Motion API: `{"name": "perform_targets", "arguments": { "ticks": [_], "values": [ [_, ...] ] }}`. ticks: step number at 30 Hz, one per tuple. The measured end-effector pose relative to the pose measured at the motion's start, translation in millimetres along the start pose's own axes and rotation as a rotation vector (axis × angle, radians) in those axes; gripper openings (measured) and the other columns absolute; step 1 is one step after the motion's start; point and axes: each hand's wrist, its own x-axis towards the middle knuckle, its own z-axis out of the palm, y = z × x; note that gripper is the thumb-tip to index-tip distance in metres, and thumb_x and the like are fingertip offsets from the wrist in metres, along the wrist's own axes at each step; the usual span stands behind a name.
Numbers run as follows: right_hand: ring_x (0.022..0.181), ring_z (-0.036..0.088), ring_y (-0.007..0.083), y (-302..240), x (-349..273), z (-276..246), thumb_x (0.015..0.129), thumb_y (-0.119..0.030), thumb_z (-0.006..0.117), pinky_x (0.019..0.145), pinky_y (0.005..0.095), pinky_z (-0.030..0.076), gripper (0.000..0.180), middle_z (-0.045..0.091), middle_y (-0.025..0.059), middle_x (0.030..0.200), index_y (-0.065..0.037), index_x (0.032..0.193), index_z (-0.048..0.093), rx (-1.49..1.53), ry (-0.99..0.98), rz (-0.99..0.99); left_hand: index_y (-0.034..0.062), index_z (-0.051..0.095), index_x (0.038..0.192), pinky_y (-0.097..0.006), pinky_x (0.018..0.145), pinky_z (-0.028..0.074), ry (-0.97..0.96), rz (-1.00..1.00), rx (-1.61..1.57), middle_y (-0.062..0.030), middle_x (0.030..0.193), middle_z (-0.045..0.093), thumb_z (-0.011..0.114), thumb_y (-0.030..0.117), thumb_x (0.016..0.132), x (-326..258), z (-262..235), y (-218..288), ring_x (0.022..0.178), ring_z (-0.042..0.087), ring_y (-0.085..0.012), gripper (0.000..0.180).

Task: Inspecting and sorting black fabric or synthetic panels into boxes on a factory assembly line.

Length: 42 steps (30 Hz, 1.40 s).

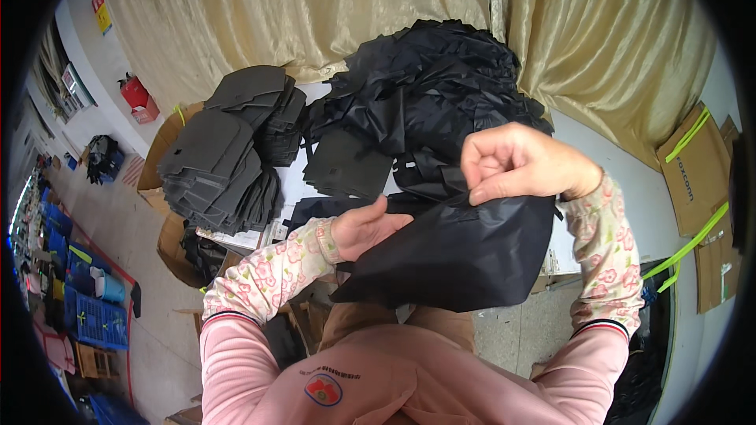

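Note:
A black piece of thin, shiny fabric, like a bag [465, 260], hangs in front of my body. My right hand [520, 165] pinches its upper edge between thumb and bent fingers. My left hand [368, 228] is beside the fabric's left edge, thumb raised and fingers stretched toward it. The fingertips of that hand are partly hidden at the fabric. Just beyond my hands lies a small stack of dark grey flat panels [346, 164] on the white table.
A big heap of black fabric pieces [441, 71] fills the table's back. Stacks of dark grey panels [206, 145] stand at the left, by a cardboard box [161, 145]. Beige curtains [299, 8] hang behind. Cardboard [693, 161] leans at the right. Blue crates [94, 319] sit on the floor.

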Motion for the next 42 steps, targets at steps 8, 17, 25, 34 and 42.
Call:
{"name": "perform_targets", "arguments": {
  "ticks": [8,17,25,34,42],
  "values": [
    [0.051,0.037,0.0067,6.7,-27.1,-19.4,0.073,-0.018,0.080,0.049,0.0263,0.032,0.027,0.043,-0.0029,0.055,-0.004,0.086,0.062,-0.517,0.146,0.140,-0.0010,0.051,0.121,-0.027,0.091,0.045,0.144,-0.171,0.456,-0.0078,0.114,0.061,0.061,0.005,0.087,-27.9,-50.6,32.6,0.102,0.058,-0.0119,0.035],
    [0.061,0.060,0.0265,32.1,-37.5,-17.5,0.069,-0.015,0.078,0.057,0.0365,0.044,0.023,0.061,0.0122,0.066,-0.002,0.079,0.063,-0.825,0.247,0.073,-0.0031,0.047,0.131,-0.025,0.086,0.047,0.167,-0.292,0.335,-0.0079,0.123,0.055,0.060,0.025,0.092,-57.2,-76.5,27.0,0.088,0.056,-0.0087,0.050],
    [0.069,0.062,0.0326,-49.8,-5.7,20.1,0.068,-0.012,0.071,0.060,0.0403,0.048,0.016,0.062,0.0116,0.070,-0.003,0.070,0.058,-1.188,0.365,-0.291,-0.0012,0.033,0.140,-0.033,0.103,0.037,-0.153,-0.071,0.256,-0.0092,0.136,0.047,0.072,0.018,0.081,18.7,-25.3,-17.3,0.122,0.047,-0.0172,0.073],
    [0.074,0.061,0.0326,-9.0,-31.9,-7.8,0.070,-0.015,0.071,0.063,0.0413,0.048,0.018,0.061,0.0114,0.074,-0.003,0.073,0.057,-1.352,0.522,-0.165,0.0012,0.062,0.110,-0.022,0.078,0.043,0.218,-0.208,0.807,0.0011,0.096,0.062,0.072,0.002,0.077,-21.4,-44.6,7.1,0.087,0.053,-0.0056,0.035],
    [0.072,0.058,0.0347,114.7,-53.3,-2.8,0.074,-0.007,0.070,0.063,0.0392,0.046,0.016,0.055,0.0124,0.079,-0.002,0.082,0.056,-0.999,0.630,-0.074,0.0012,0.063,0.089,-0.027,0.063,0.047,1.110,0.349,1.611,-0.0051,0.079,0.061,0.068,0.001,0.076,-101.0,-60.8,48.4,0.070,0.059,-0.0137,0.014]
  ]
}}
